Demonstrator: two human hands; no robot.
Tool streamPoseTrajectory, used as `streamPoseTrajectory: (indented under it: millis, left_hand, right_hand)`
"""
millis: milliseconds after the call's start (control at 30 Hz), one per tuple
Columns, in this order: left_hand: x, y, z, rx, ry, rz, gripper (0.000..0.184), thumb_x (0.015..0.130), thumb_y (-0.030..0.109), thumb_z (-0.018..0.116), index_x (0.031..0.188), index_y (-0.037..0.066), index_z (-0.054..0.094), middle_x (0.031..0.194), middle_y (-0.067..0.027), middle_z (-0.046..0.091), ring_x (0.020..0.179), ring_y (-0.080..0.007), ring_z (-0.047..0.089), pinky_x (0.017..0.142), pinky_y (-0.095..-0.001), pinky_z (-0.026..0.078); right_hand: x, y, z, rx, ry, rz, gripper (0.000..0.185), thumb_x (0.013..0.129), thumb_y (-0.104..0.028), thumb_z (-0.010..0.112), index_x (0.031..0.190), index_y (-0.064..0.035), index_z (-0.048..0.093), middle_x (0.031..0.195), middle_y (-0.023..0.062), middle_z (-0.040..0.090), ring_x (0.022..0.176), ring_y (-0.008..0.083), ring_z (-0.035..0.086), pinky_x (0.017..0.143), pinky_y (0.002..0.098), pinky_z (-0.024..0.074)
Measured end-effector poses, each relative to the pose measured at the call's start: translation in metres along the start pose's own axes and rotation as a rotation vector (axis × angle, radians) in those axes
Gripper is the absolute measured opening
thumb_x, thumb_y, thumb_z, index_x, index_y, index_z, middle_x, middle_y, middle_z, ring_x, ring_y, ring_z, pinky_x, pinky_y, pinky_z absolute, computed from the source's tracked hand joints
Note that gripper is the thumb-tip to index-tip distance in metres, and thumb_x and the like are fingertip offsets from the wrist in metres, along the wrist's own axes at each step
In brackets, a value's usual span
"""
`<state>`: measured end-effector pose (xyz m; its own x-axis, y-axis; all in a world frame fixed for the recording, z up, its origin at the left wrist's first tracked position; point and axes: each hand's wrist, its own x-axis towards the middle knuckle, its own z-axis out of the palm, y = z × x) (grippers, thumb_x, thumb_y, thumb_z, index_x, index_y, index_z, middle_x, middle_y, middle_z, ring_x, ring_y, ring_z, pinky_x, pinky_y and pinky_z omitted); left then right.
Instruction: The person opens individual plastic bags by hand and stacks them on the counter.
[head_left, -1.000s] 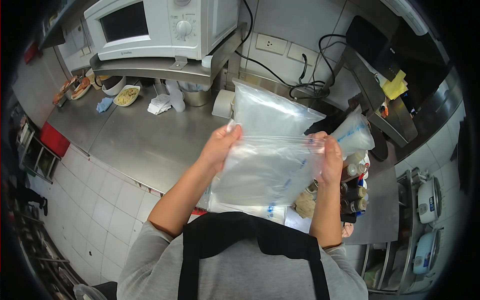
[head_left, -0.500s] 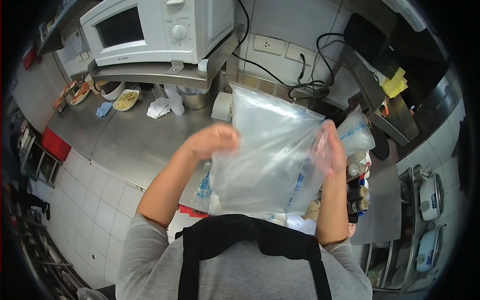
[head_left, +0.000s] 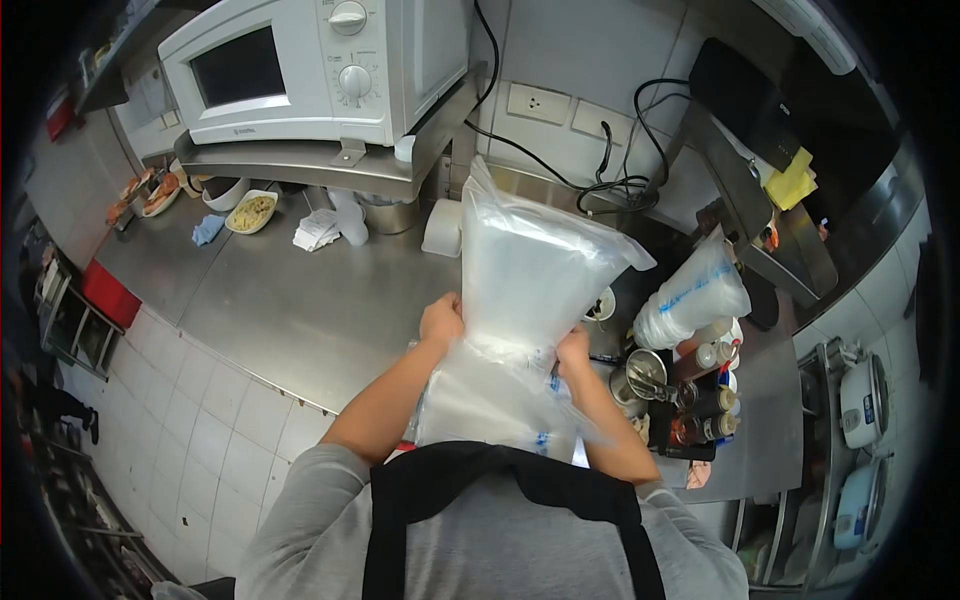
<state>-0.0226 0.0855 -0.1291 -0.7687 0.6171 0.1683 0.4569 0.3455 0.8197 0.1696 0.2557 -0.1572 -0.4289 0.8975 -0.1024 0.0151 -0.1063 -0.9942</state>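
Note:
A large clear plastic bag (head_left: 530,260) with blue print stands upright in front of my chest, its upper part puffed out. My left hand (head_left: 442,320) grips its left side at mid-height, with the fingers curled in. On the opposite side, my right hand (head_left: 574,350) is closed around the gathered plastic. Between both hands the bag narrows into a creased waist. Its lower part spreads out toward the black apron (head_left: 500,475). Whether anything lies inside the bag, I cannot tell.
A white microwave (head_left: 290,75) sits on a steel shelf above the counter (head_left: 290,270). To the right are a wrapped stack of cups (head_left: 690,290), a metal container with utensils (head_left: 640,380) and several sauce bottles (head_left: 715,402). A paper roll (head_left: 443,228) stands behind the bag.
Both hands have moved down and closer together, pinching the bag in at its middle. Its upper part now stands up and bulges. The metal container at right has come into view.

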Motion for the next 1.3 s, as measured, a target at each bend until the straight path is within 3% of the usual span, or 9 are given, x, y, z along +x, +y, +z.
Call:
streamPoseTrajectory:
  millis: [67, 133, 267, 367, 467, 633, 800, 900, 1300]
  left_hand:
    - [-0.007, 0.015, -0.017, -0.131, -0.002, -0.013, 0.028, 0.076, 0.025, 0.062, 0.091, 0.001, 0.06, 0.077, -0.0165, 0.063, 0.075, -0.033, 0.061, 0.065, -0.0402, 0.046]
    - [0.012, 0.03, -0.045, -0.546, -0.075, -0.004, 0.035, 0.074, 0.029, 0.067, 0.095, 0.002, 0.061, 0.077, -0.0156, 0.064, 0.075, -0.0317, 0.061, 0.065, -0.0405, 0.045]
    - [-0.002, 0.085, -0.077, -0.179, -0.35, 0.121, 0.062, 0.064, 0.032, 0.077, 0.113, 0.003, 0.053, 0.087, -0.0142, 0.065, 0.081, -0.026, 0.063, 0.071, -0.0332, 0.048]
    - [-0.011, 0.049, -0.04, 0.0, -0.353, 0.226, 0.074, 0.055, 0.041, 0.08, 0.115, 0.006, 0.052, 0.086, -0.0164, 0.065, 0.083, -0.0312, 0.062, 0.073, -0.0366, 0.048]
    - [-0.018, 0.034, -0.036, 0.125, -0.356, 0.14, 0.078, 0.054, 0.043, 0.08, 0.117, 0.007, 0.051, 0.087, -0.0164, 0.065, 0.084, -0.0307, 0.062, 0.074, -0.0356, 0.048]
    - [-0.053, 0.068, -0.087, 0.21, -0.277, 0.096, 0.057, 0.065, 0.035, 0.075, 0.112, 0.01, 0.055, 0.084, -0.0136, 0.064, 0.069, -0.0248, 0.062, 0.063, -0.0345, 0.049]
    - [-0.112, 0.152, -0.115, -0.001, -0.054, 1.108, 0.036, 0.068, 0.025, 0.074, 0.1, 0.014, 0.064, 0.071, -0.0056, 0.061, 0.05, -0.0165, 0.053, 0.047, -0.0288, 0.043]
    - [-0.133, 0.192, -0.175, -0.167, -0.086, 1.187, 0.043, 0.063, 0.021, 0.078, 0.102, 0.013, 0.063, 0.077, -0.0032, 0.063, 0.052, -0.0149, 0.052, 0.049, -0.0253, 0.043]
    - [-0.094, 0.139, -0.179, -0.932, -0.145, 0.209, 0.037, 0.068, -0.009, 0.067, 0.102, 0.001, 0.054, 0.089, -0.0062, 0.059, 0.082, -0.0082, 0.055, 0.072, -0.0211, 0.045]
  right_hand:
    - [-0.04, -0.077, 0.0, -0.03, -0.086, 0.154, 0.032, 0.092, -0.021, 0.041, 0.118, -0.0043, 0.047, 0.103, 0.0072, 0.06, 0.092, 0.0183, 0.054, 0.079, 0.0297, 0.0429]
    - [-0.039, -0.1, -0.007, 0.198, -0.091, -0.153, 0.04, 0.092, -0.03, 0.042, 0.122, -0.0028, 0.043, 0.108, 0.0089, 0.057, 0.097, 0.0211, 0.054, 0.084, 0.0315, 0.041]
    - [-0.045, -0.102, 0.022, 0.037, 0.133, -0.789, 0.066, 0.088, -0.049, 0.043, 0.127, 0.0023, 0.034, 0.118, 0.0155, 0.049, 0.107, 0.0287, 0.049, 0.093, 0.0359, 0.0354]
    - [-0.041, -0.041, 0.029, -0.283, 0.007, -0.688, 0.08, 0.083, -0.054, 0.048, 0.131, 0.0068, 0.027, 0.122, 0.0218, 0.044, 0.116, 0.0321, 0.041, 0.099, 0.0367, 0.0296]
    - [-0.041, -0.034, 0.011, -0.315, -0.248, -0.569, 0.079, 0.082, -0.051, 0.051, 0.131, 0.0071, 0.027, 0.123, 0.0235, 0.042, 0.118, 0.0333, 0.038, 0.1, 0.0371, 0.0278]
    - [-0.091, -0.104, -0.009, -0.47, 0.027, -0.766, 0.065, 0.075, -0.032, 0.064, 0.124, 0.0023, 0.038, 0.118, 0.0202, 0.047, 0.116, 0.0319, 0.041, 0.098, 0.0398, 0.0306]
    - [-0.158, -0.19, 0.02, -0.635, -0.615, -1.062, 0.042, 0.065, -0.014, 0.068, 0.103, -0.0047, 0.054, 0.118, 0.0132, 0.05, 0.114, 0.0283, 0.044, 0.093, 0.0388, 0.0345]
    - [-0.166, -0.216, 0.02, -0.732, -0.752, -1.13, 0.027, 0.061, -0.01, 0.068, 0.085, -0.0057, 0.058, 0.108, 0.0096, 0.057, 0.106, 0.0269, 0.05, 0.09, 0.0373, 0.0368]
    - [-0.156, -0.24, -0.034, 0.305, -0.583, -0.327, 0.019, 0.075, 0.0, 0.065, 0.093, 0.0012, 0.059, 0.085, 0.0068, 0.062, 0.078, 0.0116, 0.059, 0.072, 0.0222, 0.0471]
